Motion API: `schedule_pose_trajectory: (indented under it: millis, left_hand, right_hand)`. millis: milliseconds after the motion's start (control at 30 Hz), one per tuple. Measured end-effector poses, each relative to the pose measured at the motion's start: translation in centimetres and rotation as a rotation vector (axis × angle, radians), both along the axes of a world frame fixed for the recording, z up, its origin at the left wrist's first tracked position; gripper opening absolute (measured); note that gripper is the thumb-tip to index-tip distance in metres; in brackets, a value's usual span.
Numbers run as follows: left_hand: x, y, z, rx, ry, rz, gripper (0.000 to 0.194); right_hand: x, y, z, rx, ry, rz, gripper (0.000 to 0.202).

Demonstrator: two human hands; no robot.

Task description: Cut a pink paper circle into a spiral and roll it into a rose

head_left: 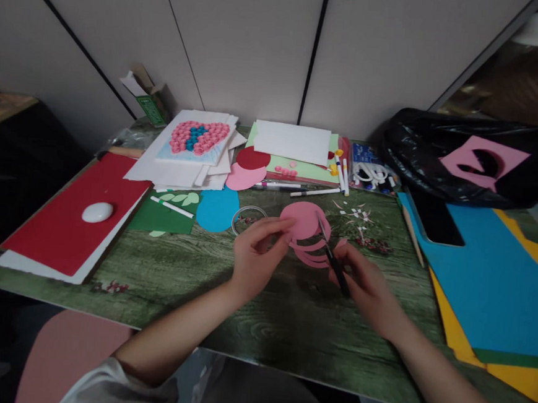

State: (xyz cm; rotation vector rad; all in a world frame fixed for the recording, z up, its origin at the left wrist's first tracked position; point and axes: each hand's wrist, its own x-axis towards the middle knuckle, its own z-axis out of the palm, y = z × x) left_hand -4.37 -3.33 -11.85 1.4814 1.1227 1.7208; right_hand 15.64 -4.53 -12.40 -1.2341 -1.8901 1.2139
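My left hand [260, 253] pinches the left edge of a round piece of pink paper [301, 219]. In my right hand [368, 284] is a pair of scissors [337, 269] with dark handles, its blades at the right edge of the pink paper. A curled pink strip [313, 259] hangs below the disc, between the two hands. Left of the paper lie a thin ring [234, 221] and a blue paper circle [218, 211]. Small white and pink scraps [355, 213] are scattered on the table to the right.
Red paper with a white oval object [97, 212] lies at the left. Behind are a picture of pink and blue rosettes [199, 139], white sheets [292, 141] and markers [315, 193]. A phone [436, 219] rests on blue sheets [499, 288] at the right, before a black plastic bag [422, 142].
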Motion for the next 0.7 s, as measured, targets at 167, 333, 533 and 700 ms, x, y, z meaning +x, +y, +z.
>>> schedule_pose_trajectory:
  millis: [167, 333, 533, 700]
  left_hand:
    - [-0.03, -0.04, -0.14, -0.013, -0.020, 0.000, 0.029]
    - [-0.12, 0.00, -0.37, -0.022, -0.011, 0.018, 0.032]
    - [-0.09, 0.05, -0.59, -0.012, -0.022, 0.030, 0.033]
    - [-0.07, 0.10, -0.74, -0.008, -0.045, 0.033, 0.037]
  right_hand:
    - [-0.02, 0.03, -0.03, -0.007, 0.001, 0.008, 0.006]
    - [-0.10, -0.01, 0.20, 0.009, -0.011, 0.017, 0.006]
    - [-0.07, 0.02, 0.31, 0.019, -0.034, 0.035, 0.007]
    - [-0.13, 0.00, 0.63, 0.032, -0.039, 0.057, 0.005]
